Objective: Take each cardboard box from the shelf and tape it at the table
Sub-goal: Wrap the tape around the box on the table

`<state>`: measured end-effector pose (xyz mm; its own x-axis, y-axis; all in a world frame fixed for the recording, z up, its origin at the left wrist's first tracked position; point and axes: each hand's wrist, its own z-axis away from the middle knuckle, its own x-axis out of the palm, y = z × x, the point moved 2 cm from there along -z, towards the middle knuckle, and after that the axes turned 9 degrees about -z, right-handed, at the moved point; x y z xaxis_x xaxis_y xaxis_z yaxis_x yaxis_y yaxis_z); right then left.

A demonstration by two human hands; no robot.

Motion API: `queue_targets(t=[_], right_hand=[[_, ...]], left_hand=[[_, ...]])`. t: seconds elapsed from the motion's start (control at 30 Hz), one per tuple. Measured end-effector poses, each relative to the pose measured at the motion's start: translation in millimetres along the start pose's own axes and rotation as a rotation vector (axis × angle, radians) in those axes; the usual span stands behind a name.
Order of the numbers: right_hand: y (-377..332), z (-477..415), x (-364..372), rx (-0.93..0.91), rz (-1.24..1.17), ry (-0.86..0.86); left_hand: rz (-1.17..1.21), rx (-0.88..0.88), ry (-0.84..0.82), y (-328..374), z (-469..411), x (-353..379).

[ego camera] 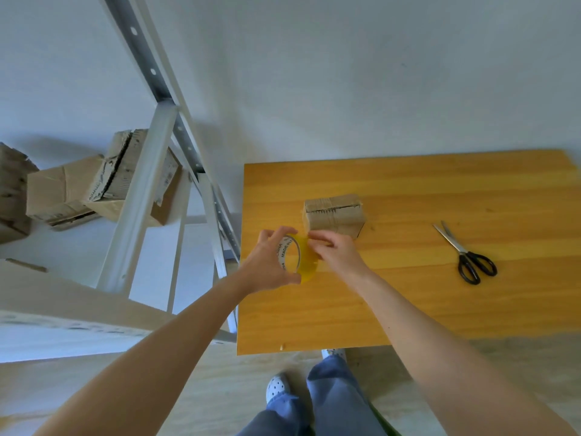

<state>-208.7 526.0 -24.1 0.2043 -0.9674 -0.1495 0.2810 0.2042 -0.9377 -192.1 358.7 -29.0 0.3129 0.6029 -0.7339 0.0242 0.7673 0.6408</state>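
A small cardboard box (334, 215) sits on the wooden table (408, 303), its top flaps closed with a ragged seam. Just in front of it, above the table's left part, my left hand (270, 265) grips a roll of clear yellowish tape (298, 258) by its rim. My right hand (333, 251) pinches the tape at the roll's right side, close to the box's near face. Several more cardboard boxes (103, 187) stand on the metal shelf (141, 196) to the left.
Black-handled scissors (465, 253) lie on the table to the right of the box. The shelf's white uprights stand close to the table's left edge. A white wall is behind. My legs and a white shoe (278, 387) are below the table's near edge.
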Motion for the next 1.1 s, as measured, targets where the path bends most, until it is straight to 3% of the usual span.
queue_targets(t=[0.17,0.3,0.53,0.63,0.93,1.1], right_hand=[[-10,-2,2,0.055,0.006,-0.013],[-17,-1,2,-0.021,0.032,-0.007],[-29,-1,-14,-0.071,0.023,-0.178],[-33,-2,-19,-0.080,0.040,-0.207],[-40,-3,-15,0.001,-0.058,0.006],[-40,0,-9,-0.169,0.021,0.109]], left_hand=[[-0.034,0.020,0.124,10,-1,-4],[-0.130,0.066,0.219,12,-1,-7],[-0.216,0.068,0.025,7,-10,-26],[-0.145,0.068,0.034,10,-13,-27],[-0.253,0.062,0.209,25,-14,-26],[-0.283,0.003,0.156,31,-13,-25]])
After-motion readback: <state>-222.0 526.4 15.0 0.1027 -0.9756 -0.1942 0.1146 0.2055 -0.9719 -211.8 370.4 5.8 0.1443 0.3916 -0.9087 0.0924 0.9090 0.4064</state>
